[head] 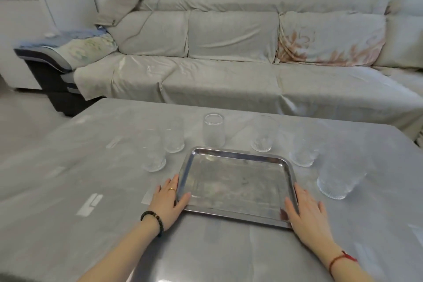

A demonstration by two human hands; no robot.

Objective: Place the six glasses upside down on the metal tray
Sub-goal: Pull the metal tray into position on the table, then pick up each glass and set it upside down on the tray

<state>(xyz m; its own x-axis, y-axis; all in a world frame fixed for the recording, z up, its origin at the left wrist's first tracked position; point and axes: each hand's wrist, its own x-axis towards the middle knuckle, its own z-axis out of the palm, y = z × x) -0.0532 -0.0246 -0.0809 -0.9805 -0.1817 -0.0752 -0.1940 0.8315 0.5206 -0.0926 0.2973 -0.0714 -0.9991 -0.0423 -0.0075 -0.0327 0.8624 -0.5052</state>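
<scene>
The big grey shiny table point(68, 167) holds everything, w/ a long sofa under a pale cover point(229, 57) behind it. In the middle near the person sits the flat square metal tray w/ a low rim point(238, 153); it's bare, no glass on it yet. It looks thin, stiff & light, and could slide on the smooth top, so holding it by both side edges makes sense. The left hand point(168, 201) lies flat & open on the tray's left edge, thumb over the rim; the right hand point(306, 210) does the same on the right edge. Neither hand grips a glass. The six clear ribbed drinking glasses point(213, 130) stand in a curve around the far side of the tray: two at the left, one just behind the back rim, one behind & to the right, two more down the right side, the nearest one point(336, 181) well right of the tray. They're see-thru w/ fine lines down the sides, wide at the top, hard to spot on the grey. Most look mouth-up; the middle one may be base-up, can't tell for sure. I think they're breakable & a bit slippy, not heavy. Best to grab each round the middle of its side, turn it over, then set the rim down softly so it doesn't clink or chip.
</scene>
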